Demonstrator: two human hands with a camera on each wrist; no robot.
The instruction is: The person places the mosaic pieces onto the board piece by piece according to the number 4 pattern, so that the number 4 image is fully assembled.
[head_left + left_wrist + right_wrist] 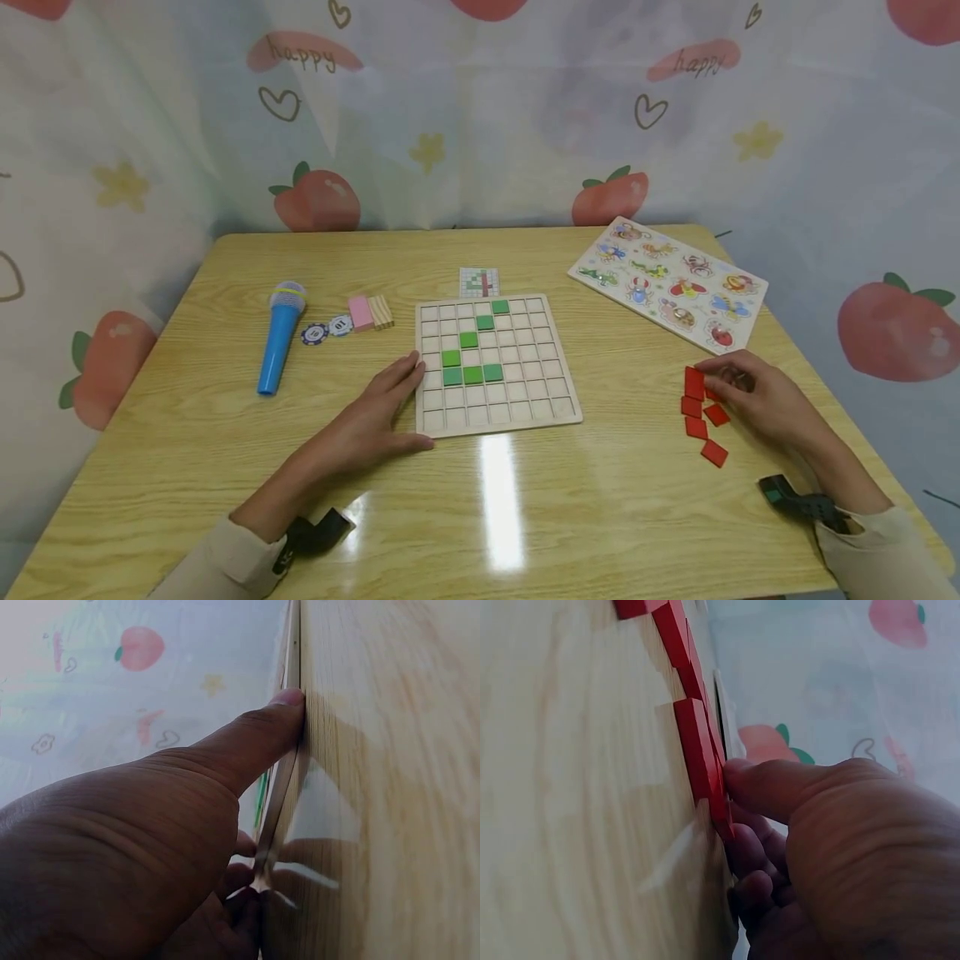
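A wooden grid board (521, 392) lies flat mid-table, with several green tiles (472, 374) in its cells. My left hand (367, 429) rests at its near left corner, fingers along the left edge and thumb at the front; the left wrist view shows the thumb (262, 735) touching the rim. Over on the right, several red tiles (696, 427) lie loosely grouped. My right hand (772, 400) is at the far end of that group. In the right wrist view a red tile (718, 802) is pinched between thumb and finger, though its far side is partly hidden.
A small pattern card (478, 282) lies behind the board. To the left are a blue toy microphone (279, 342), two round chips (315, 334), a pink block (360, 312) and a wooden block (381, 312). An insect puzzle board (667, 283) lies at the back right.
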